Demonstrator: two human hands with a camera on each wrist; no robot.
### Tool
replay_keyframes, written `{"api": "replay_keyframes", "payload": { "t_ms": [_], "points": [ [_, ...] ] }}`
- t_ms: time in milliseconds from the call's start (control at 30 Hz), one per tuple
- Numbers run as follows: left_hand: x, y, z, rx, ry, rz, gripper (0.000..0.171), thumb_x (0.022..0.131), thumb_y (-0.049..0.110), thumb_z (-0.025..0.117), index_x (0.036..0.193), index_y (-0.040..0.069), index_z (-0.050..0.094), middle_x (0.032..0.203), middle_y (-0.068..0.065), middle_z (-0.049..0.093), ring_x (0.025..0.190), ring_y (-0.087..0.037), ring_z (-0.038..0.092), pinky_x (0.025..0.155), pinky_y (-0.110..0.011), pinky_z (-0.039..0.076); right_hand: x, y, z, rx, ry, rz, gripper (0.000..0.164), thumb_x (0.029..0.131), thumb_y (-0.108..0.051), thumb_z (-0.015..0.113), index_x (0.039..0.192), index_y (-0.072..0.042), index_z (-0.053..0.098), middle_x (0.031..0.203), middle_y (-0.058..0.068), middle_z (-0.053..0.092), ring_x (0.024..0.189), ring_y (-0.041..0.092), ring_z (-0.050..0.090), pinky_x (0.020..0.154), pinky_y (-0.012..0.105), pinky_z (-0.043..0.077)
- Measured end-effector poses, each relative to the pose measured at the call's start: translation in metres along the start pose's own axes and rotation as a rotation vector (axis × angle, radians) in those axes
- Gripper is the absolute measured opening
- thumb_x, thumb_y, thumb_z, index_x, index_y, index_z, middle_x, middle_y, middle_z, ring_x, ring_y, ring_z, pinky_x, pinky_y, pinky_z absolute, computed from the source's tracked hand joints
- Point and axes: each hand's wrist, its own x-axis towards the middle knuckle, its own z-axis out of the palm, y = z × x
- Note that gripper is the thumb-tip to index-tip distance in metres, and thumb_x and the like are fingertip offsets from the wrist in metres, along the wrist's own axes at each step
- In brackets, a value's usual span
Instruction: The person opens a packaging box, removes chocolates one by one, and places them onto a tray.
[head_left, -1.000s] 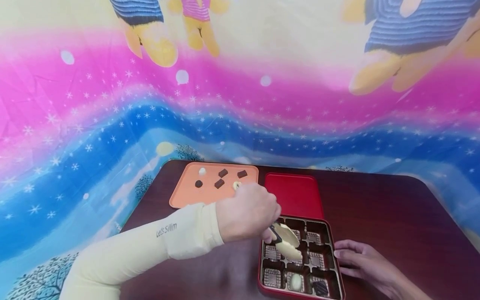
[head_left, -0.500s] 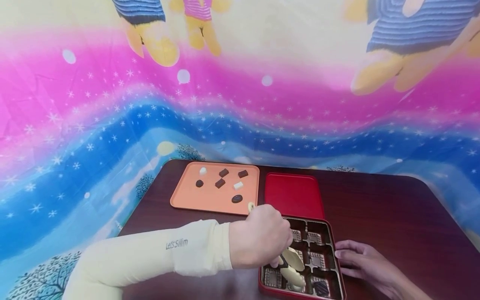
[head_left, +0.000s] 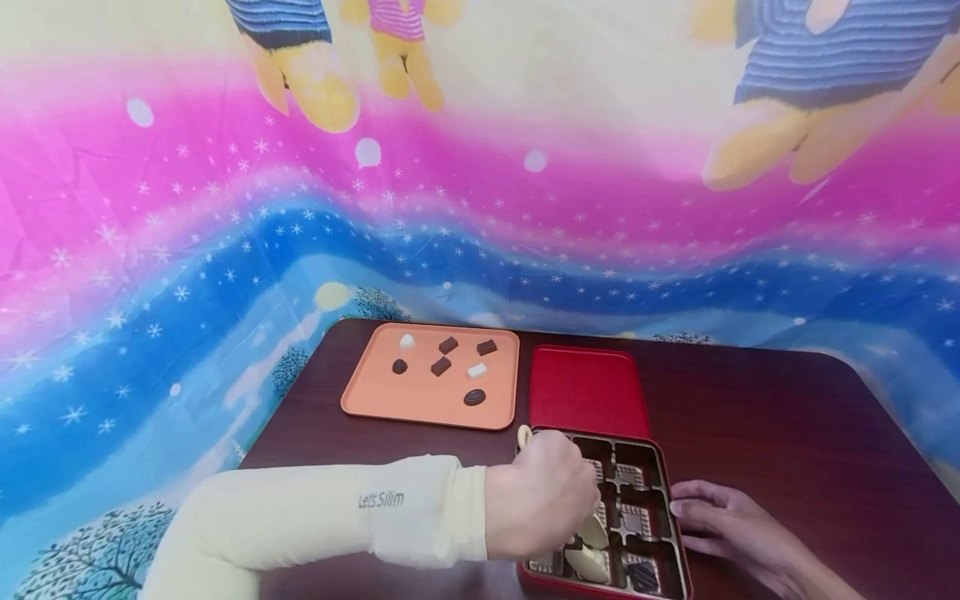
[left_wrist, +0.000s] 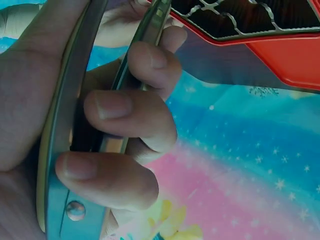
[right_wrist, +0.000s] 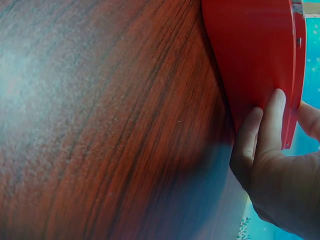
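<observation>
My left hand point(head_left: 543, 500) grips a pair of cream tongs point(head_left: 588, 562) over the tin. Their two broad tips are down at the front middle compartment and hide the pale chocolate there. In the left wrist view, curled fingers hold the tongs' long arms point(left_wrist: 65, 120), with a rivet near the bottom. The red square tin point(head_left: 667, 492) has a brown tray of compartments, and a dark ridged chocolate point(head_left: 642, 575) lies in the front right one. My right hand point(head_left: 738, 525) rests against the tin's right wall, fingers fairly straight on the red side point(right_wrist: 255, 55), thumb tip at the rim.
An orange tray point(head_left: 427, 408) at the back left bears several dark and white chocolates, among them an oval one point(head_left: 475, 397). The red lid point(head_left: 588, 387) lies behind the tin. A patterned cloth point(head_left: 480, 208) hangs behind the dark wooden table point(head_left: 787, 425).
My left hand has moved right and toward me, bringing the tongs' tips from the middle of the tin to the front middle compartment. The oval chocolate on the tray is uncovered. The right hand stays put.
</observation>
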Motion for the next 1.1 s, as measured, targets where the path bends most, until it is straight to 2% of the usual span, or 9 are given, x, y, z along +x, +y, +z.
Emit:
{"api": "replay_keyframes", "payload": {
  "t_ms": [467,633,833,933,1100],
  "points": [
    [0.016,0.029,-0.010,0.006,-0.161,-0.089,0.012,0.078,0.038,0.061,0.067,0.041,0.059,0.067,0.017,0.056,0.051,-0.006,0.041,0.041,-0.028,0.032,0.000,0.000,0.000,-0.007,-0.002,0.000,0.028,0.092,-0.010,0.050,0.116,0.004,0.045,0.110,0.012,0.057,0.103,0.027,0.055,0.087,0.042,0.044],
    [0.021,0.036,-0.011,0.005,-0.180,-0.113,0.014,0.080,0.039,0.060,0.066,0.039,0.059,0.066,0.016,0.054,0.052,-0.007,0.041,0.043,-0.029,0.033,0.000,0.001,0.000,-0.002,0.001,0.001,0.027,0.092,-0.010,0.051,0.115,0.003,0.045,0.110,0.011,0.057,0.103,0.026,0.055,0.087,0.042,0.044],
    [0.023,0.038,-0.013,0.027,-0.192,-0.084,0.012,0.079,0.042,0.059,0.068,0.038,0.059,0.067,0.015,0.052,0.054,-0.008,0.040,0.043,-0.030,0.033,0.000,0.000,0.000,-0.001,-0.006,0.003,0.027,0.092,-0.010,0.051,0.115,0.003,0.045,0.109,0.011,0.057,0.103,0.025,0.056,0.086,0.042,0.045],
    [0.023,0.038,-0.015,0.058,-0.186,-0.067,0.014,0.076,0.051,0.059,0.074,0.038,0.060,0.070,0.014,0.054,0.055,-0.010,0.042,0.044,-0.032,0.035,0.000,0.000,0.000,-0.005,-0.004,0.002,0.027,0.092,-0.010,0.051,0.115,0.003,0.045,0.109,0.011,0.057,0.103,0.025,0.056,0.086,0.042,0.045],
    [0.022,0.037,-0.015,0.085,-0.174,-0.049,0.015,0.077,0.050,0.058,0.071,0.036,0.059,0.067,0.013,0.052,0.053,-0.010,0.041,0.043,-0.032,0.035,0.000,0.000,0.000,-0.004,-0.004,-0.002,0.027,0.092,-0.009,0.050,0.115,0.003,0.045,0.109,0.011,0.057,0.102,0.025,0.056,0.086,0.042,0.045]
  ]
}}
